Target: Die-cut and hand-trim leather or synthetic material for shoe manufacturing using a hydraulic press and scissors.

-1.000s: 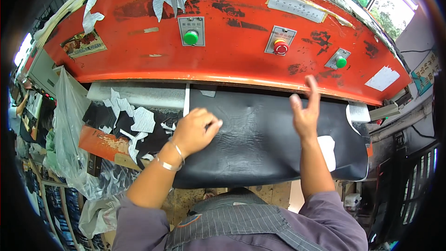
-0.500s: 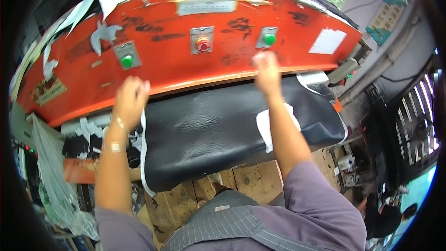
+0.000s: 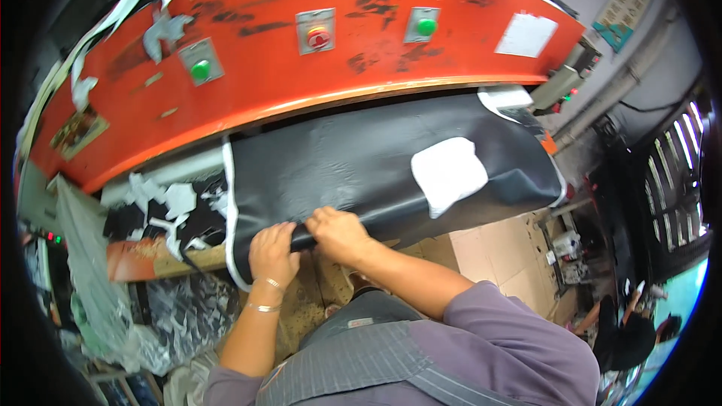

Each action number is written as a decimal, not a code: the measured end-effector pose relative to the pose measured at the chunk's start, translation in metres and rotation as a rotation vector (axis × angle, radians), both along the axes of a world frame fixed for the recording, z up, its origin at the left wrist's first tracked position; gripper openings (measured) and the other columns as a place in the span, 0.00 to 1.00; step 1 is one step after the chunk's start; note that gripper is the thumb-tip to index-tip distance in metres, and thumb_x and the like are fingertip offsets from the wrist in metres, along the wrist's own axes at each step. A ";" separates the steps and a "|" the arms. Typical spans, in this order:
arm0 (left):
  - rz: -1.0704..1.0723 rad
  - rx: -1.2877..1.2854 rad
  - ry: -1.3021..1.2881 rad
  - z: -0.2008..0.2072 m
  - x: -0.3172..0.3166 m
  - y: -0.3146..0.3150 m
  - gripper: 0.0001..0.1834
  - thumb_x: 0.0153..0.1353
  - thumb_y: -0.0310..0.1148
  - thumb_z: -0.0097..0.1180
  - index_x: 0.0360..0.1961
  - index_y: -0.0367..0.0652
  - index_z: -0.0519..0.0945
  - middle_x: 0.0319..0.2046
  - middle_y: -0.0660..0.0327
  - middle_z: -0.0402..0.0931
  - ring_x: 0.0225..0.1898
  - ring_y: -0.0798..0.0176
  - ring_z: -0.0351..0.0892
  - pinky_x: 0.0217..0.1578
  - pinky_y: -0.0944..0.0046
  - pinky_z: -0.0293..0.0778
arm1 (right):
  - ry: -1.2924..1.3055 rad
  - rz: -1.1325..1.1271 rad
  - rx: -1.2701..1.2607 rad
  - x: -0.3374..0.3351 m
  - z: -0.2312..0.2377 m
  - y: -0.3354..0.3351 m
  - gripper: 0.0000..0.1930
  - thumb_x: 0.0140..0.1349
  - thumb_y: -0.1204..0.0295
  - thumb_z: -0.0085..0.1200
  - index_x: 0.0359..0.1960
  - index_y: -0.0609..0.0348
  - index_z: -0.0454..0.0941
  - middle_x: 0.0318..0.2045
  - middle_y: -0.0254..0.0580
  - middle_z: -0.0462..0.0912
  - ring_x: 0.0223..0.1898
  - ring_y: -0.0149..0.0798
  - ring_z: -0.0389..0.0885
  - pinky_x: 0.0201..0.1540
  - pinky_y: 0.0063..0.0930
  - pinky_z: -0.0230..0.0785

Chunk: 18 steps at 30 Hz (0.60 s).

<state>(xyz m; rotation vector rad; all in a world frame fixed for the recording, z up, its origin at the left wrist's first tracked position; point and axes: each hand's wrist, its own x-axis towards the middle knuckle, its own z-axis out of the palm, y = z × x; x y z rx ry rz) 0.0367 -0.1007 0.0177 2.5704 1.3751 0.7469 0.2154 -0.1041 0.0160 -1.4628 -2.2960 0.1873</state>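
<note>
A wide black leather-like sheet (image 3: 323, 165) with white edging lies over the bed of an orange-red machine. At its near edge, left of the middle, my left hand (image 3: 272, 254) has its fingers curled over the material. Close beside it on the right, my right hand (image 3: 335, 234) also grips that edge, knuckles up. The undersides of both hands are hidden. A folded white cloth (image 3: 449, 174) rests on the sheet, to the right of my hands.
The orange-red machine front (image 3: 248, 90) carries a left green button (image 3: 200, 70), a red button (image 3: 318, 37) and a right green button (image 3: 426, 27). White scraps (image 3: 179, 199) lie left of the sheet. Clear plastic sheeting (image 3: 90, 256) hangs farther left. Other people are at lower right.
Both hands have come down from near the two green buttons to the sheet's near edge and closed on it. The white cloth, partly behind my right arm before, now shows whole.
</note>
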 end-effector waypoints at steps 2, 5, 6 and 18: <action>0.002 -0.027 -0.022 -0.001 -0.005 0.000 0.29 0.32 0.23 0.64 0.44 0.42 0.77 0.41 0.57 0.78 0.44 0.51 0.75 0.47 0.54 0.69 | -0.005 0.005 -0.019 -0.004 0.003 0.000 0.08 0.47 0.72 0.56 0.29 0.60 0.77 0.31 0.42 0.78 0.36 0.44 0.79 0.37 0.34 0.75; -0.032 -0.082 -0.039 0.003 -0.008 -0.001 0.30 0.31 0.24 0.65 0.44 0.43 0.77 0.41 0.56 0.78 0.44 0.52 0.76 0.46 0.54 0.69 | -0.078 0.014 -0.101 -0.002 0.011 -0.003 0.21 0.36 0.68 0.68 0.35 0.56 0.77 0.32 0.39 0.76 0.38 0.41 0.78 0.37 0.34 0.74; -0.041 -0.114 -0.032 0.001 -0.008 0.000 0.30 0.32 0.26 0.65 0.44 0.43 0.77 0.41 0.57 0.78 0.44 0.53 0.76 0.47 0.54 0.69 | -0.122 0.045 -0.174 0.002 0.012 -0.002 0.23 0.39 0.64 0.68 0.39 0.56 0.78 0.34 0.40 0.78 0.39 0.43 0.79 0.38 0.36 0.75; -0.111 -0.427 -0.224 -0.033 -0.065 0.077 0.22 0.56 0.42 0.62 0.48 0.40 0.79 0.54 0.49 0.72 0.56 0.45 0.70 0.57 0.55 0.66 | -0.020 -0.386 -0.373 -0.101 0.034 0.228 0.44 0.56 0.31 0.41 0.62 0.56 0.64 0.58 0.68 0.66 0.64 0.60 0.60 0.54 0.52 0.67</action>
